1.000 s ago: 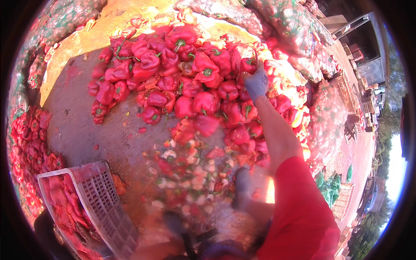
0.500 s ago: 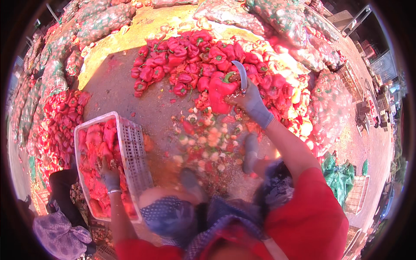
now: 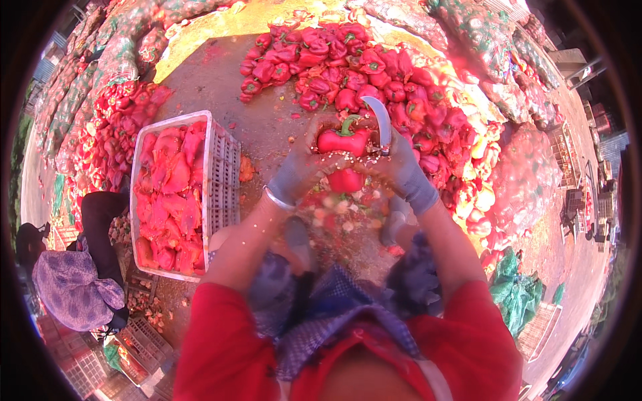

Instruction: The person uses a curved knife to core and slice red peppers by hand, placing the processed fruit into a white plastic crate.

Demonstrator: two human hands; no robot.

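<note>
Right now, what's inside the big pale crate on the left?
Red pepper pieces lie heaped in the pale crate. They cover its bottom, so anything deeper down can't be seen.

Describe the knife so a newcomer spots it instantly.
Start at the big heap of red peppers, top centre. Before it, the left hand and right hand hold a single pepper. The knife rises from the right hand, right of the pepper's green stem: a pale, curved blade amid red.
</note>
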